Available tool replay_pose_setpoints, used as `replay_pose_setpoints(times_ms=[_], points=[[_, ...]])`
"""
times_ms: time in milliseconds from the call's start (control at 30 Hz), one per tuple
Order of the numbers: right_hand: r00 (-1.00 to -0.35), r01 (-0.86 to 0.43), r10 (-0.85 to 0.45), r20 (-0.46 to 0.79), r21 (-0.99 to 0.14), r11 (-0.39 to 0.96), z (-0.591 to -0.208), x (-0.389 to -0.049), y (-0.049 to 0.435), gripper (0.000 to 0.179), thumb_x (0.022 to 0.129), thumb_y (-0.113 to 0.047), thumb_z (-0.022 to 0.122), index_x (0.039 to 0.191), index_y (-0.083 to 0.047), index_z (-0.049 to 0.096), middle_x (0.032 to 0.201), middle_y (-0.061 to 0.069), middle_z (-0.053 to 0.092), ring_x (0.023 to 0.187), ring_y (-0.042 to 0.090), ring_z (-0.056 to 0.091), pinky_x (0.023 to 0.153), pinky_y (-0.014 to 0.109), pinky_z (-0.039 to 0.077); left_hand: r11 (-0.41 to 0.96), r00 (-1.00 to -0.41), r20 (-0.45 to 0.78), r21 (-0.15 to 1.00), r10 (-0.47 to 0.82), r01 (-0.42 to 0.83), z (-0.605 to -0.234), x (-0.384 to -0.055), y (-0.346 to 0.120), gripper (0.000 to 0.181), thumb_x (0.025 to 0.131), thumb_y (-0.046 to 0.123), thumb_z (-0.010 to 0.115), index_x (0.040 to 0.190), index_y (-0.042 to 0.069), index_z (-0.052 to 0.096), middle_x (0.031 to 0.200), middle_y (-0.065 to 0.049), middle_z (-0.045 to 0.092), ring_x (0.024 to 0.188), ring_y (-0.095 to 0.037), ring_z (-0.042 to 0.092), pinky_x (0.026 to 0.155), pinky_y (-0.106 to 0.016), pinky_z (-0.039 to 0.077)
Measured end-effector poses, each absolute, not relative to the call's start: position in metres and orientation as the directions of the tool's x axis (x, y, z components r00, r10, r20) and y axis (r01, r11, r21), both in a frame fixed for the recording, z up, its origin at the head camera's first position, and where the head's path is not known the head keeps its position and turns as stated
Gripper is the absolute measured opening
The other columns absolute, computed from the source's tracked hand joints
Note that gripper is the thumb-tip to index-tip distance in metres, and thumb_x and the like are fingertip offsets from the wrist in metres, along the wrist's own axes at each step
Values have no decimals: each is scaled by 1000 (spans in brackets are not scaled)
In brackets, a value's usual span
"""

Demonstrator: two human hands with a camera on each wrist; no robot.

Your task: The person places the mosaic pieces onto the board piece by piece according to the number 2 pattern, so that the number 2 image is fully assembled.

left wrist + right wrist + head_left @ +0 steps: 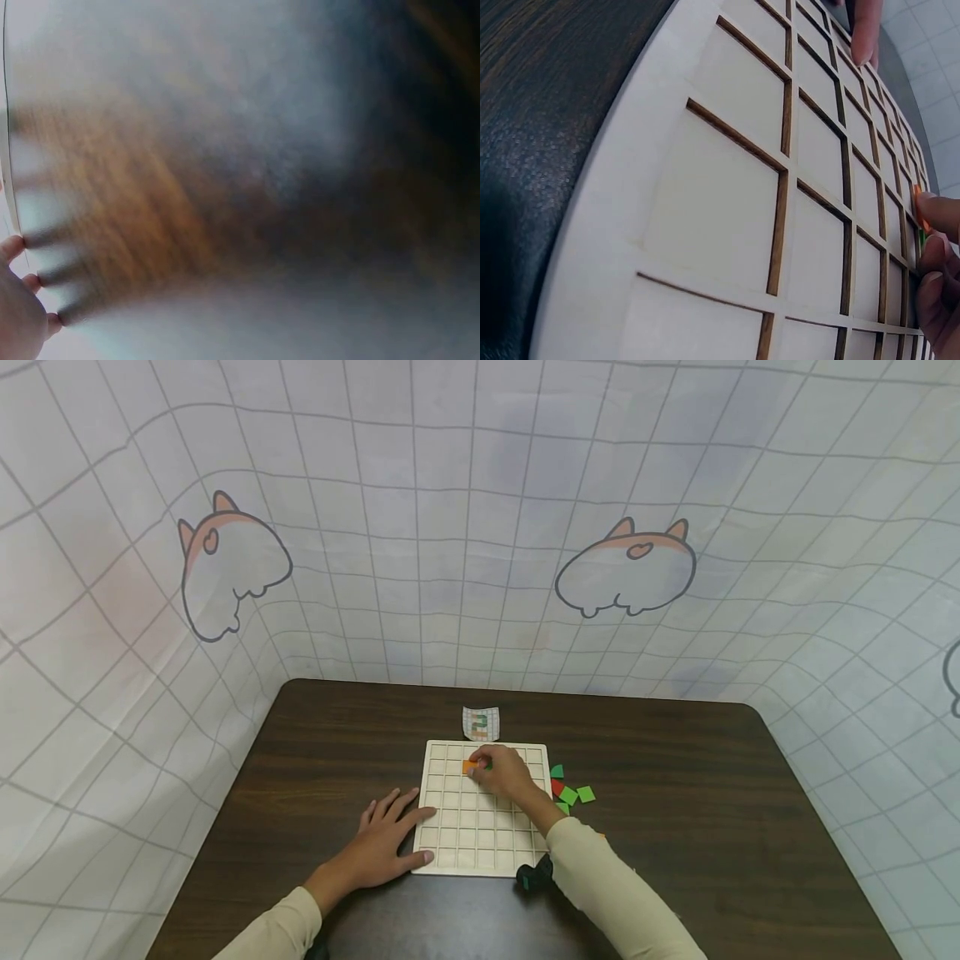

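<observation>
A pale square board (465,839) with a raised grid lies on the dark table. My right hand (504,770) is over its upper part, thumb and fingertips pinching an orange tile (468,767). A bit of green piece (489,767) shows beside the orange, partly covered by the fingers. In the right wrist view, the fingertips (931,251) are at the orange and green pieces, low over the far cells. My left hand (382,845) rests with spread fingers at the board's left edge, its index fingertip and thumb on the rim.
Right of the board lie a red piece (557,787), a green square (586,793) and several other green pieces. A small paper card (481,724) with a coloured grid pattern lies behind the board. White grid-patterned curtain (450,527) surrounds the table (697,793).
</observation>
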State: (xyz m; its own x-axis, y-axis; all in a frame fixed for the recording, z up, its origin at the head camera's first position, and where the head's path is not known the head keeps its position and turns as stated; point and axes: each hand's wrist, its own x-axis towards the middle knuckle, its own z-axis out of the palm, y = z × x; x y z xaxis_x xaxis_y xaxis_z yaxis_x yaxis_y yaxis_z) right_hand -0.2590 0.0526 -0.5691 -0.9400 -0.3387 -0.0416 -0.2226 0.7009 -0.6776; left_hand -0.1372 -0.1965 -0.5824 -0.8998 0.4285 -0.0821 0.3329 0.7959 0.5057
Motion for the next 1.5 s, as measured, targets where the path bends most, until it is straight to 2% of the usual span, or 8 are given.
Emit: replay_pose_setpoints(times_ms=[600,867,967,1133,1233,1500], points=[[-948,-185,-312,-69,-675,714,-566,-256,50,23,92,-27,74,110,-14,75,86,-5,64,76,9,54,70,29,46,800,-902,-70,494,426,340,-582,-137,-196,67,93,63,59,152,34,43,166,-8,23,152,-44,17,112,-74,15],[-922,-252,-386,-29,-711,657,-566,-255,60,21,94,-24,72,111,-12,74,88,-3,65,78,10,55,73,30,46,796,-902,-79,507,425,331,-583,-136,-195,67,93,62,61,151,34,45,166,-9,24,152,-44,17,112,-74,14],[-912,-262,-409,-29,-726,636,-565,-253,70,21,95,-24,70,113,-12,73,89,-3,66,72,10,53,69,29,44,796,-901,-86,508,425,328,-584,-136,-195,67,93,63,59,151,34,44,166,-8,23,152,-44,17,112,-74,14],[-897,-270,-440,-26,-757,595,-560,-250,92,25,97,-22,68,118,-9,71,91,-1,67,54,8,43,55,25,39,794,-901,-76,507,428,334,-584,-136,-195,66,93,63,59,151,34,44,166,-8,23,152,-44,17,112,-74,14],[-885,-282,-466,-16,-777,562,-554,-249,106,26,98,-19,67,119,-5,70,91,2,67,52,7,40,53,25,37,790,-899,-73,513,431,337,-582,-136,-196,67,93,61,61,152,34,44,166,-9,23,152,-44,17,112,-75,14],[-873,-287,-487,-25,-782,554,-544,-244,144,26,98,-19,67,118,-3,70,89,4,66,53,9,48,52,26,46,794,-899,-85,510,430,331,-583,-136,-196,67,93,63,60,152,36,43,167,-7,22,153,-43,16,112,-74,14]])
